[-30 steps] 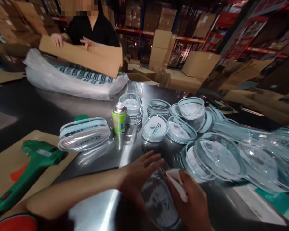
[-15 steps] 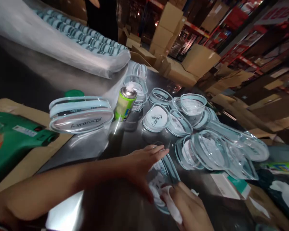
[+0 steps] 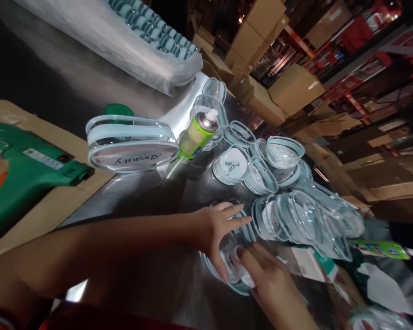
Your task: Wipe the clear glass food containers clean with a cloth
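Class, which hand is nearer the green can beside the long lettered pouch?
Left. The left hand is spread over a clear pouch, on the near side of the green can; the right hand, with white material at that pouch, is farther away and further right.

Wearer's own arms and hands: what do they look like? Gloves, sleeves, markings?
Left hand and right hand: no gloves; no ring, watch or marking visible. Left forearm: bare, no cables. Dark red cloth, probably clothing, shows along the bottom edge. Right sleeve, if any, is out of frame.
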`<state>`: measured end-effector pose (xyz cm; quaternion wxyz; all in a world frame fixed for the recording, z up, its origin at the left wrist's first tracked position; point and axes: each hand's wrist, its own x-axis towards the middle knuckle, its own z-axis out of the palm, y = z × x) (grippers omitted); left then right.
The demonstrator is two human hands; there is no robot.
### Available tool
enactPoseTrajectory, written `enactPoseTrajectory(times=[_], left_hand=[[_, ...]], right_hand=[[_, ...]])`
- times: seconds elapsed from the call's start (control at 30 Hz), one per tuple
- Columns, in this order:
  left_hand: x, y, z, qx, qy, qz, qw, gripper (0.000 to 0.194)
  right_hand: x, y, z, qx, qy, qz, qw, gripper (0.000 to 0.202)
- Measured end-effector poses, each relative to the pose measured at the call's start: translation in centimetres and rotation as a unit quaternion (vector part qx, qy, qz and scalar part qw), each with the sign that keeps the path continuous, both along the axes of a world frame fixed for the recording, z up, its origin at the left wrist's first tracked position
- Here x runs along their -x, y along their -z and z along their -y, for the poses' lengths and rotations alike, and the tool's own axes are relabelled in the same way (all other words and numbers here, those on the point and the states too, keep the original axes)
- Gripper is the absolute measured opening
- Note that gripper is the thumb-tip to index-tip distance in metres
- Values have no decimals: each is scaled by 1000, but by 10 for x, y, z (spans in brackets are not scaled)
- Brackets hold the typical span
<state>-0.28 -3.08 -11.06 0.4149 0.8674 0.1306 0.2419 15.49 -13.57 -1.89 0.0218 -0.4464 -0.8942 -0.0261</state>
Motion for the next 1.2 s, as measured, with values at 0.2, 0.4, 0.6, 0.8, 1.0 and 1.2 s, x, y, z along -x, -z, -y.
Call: enactPoseTrajectory(times=[0.2,0.4,0.6,0.8,1.0,1.2], left_hand=[[-2,1,-1,-5,1,8,1000,140],[-1,-1,-1,0,15,-6,1000,139],[1,-2,0,-6,-3,13,1000,137],[1,-3,-2,-2,12,-1,1000,136],[1,-4,-1,1,12,-5,1000,136],[-1,2,0,-15,6,15,1000,133]], right_hand=[[-4,-1,-4,24,2,16,1000,50],[7,0,-7,18,14,13,1000,53],[-10,4,0,64,27,-5,998,48],[-3,1,-4,15,0,-3,1000,45],[-4,0,-8,71,13,6,997,48],[1,0,-10,37,1,16,999,45]])
